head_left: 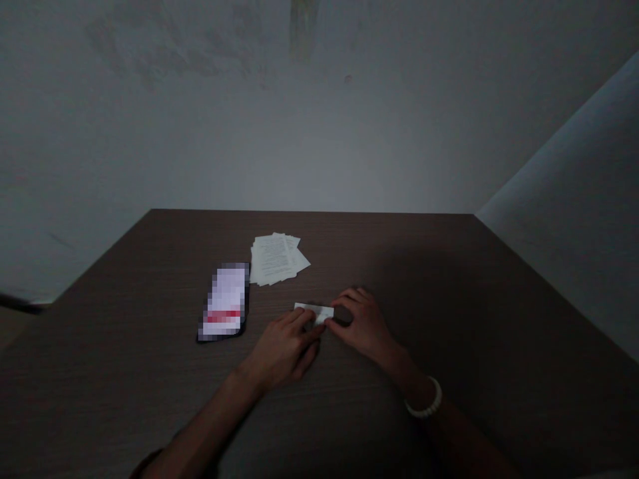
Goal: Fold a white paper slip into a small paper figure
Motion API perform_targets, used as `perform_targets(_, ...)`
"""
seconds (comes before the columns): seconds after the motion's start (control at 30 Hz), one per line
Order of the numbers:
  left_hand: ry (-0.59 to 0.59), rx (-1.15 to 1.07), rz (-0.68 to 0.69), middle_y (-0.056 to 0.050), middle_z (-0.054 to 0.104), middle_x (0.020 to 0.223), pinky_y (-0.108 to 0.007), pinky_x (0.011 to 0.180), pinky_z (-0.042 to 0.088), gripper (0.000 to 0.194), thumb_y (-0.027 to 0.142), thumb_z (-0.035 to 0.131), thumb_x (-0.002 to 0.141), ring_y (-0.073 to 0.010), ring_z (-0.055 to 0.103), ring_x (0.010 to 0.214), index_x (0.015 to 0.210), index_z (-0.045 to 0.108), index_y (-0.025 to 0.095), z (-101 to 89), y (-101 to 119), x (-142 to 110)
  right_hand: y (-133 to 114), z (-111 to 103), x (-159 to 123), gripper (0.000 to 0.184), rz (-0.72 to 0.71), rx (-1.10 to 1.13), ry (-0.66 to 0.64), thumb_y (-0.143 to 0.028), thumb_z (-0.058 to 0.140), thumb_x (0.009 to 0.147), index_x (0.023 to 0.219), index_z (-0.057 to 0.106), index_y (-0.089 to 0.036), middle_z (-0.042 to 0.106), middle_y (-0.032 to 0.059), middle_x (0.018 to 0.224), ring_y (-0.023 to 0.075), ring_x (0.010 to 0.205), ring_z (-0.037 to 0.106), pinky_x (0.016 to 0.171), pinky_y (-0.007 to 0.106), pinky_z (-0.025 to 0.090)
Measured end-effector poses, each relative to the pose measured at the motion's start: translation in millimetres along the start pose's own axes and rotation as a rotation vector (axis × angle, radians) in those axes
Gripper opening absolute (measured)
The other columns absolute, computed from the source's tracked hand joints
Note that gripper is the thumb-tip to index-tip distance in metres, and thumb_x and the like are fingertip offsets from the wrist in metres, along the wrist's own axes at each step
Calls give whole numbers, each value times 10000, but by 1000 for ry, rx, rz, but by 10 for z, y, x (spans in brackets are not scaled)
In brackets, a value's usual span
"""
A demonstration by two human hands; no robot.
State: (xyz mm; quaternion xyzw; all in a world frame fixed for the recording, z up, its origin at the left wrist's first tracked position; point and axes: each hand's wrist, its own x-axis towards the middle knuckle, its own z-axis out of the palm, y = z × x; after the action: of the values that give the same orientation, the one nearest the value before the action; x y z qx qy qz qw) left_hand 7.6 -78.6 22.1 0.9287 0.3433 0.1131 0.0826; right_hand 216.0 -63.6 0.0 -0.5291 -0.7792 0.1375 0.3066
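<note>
I see a small, narrow, white strip of paper [324, 314] just below the centre of the frame, lying across at the fingertips of both hands. The bare right hand [362, 324] comes in from the lower right, its thumb and index finger curved into a narrow pinch at the strip's right end. The bare left hand [283, 347] reaches up from the lower left with its fingers laid over the strip's left part; I cannot tell whether its thumb grips too. On the right wrist I make out a white, beaded bracelet [424, 400].

Above and left of the hands is a loose, fanned pile of white printed sheets [274, 259]. Just beside its lower left lies a black smartphone [223, 303], its bright screen blurred into blocks. All this rests on a dark brown wood-grain table [150, 253]. A stained grey wall [319, 133] fills the upper frame.
</note>
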Motion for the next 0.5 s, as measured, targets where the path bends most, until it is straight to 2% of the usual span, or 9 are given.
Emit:
perform_targets(0.33,-11,-31,-16,-94,562,1002,-401,759,522,297,232,478,921,-247,550,916,1174,627,193,7,-18,-6,64,2,17,114,3,29,21,-166,678,798,895,672,-224,675,40,931,227,913,576,859,383,449)
perform_targets(0.5,-11,-45,-22,-106,564,1056,-419,788,523,289,233,468,929,-261,546,965,1169,620,181,10,-23,-12,108,20,28,122,-9,35,35,-139,611,847,904,682,-221,677,43,921,217,907,576,850,375,454)
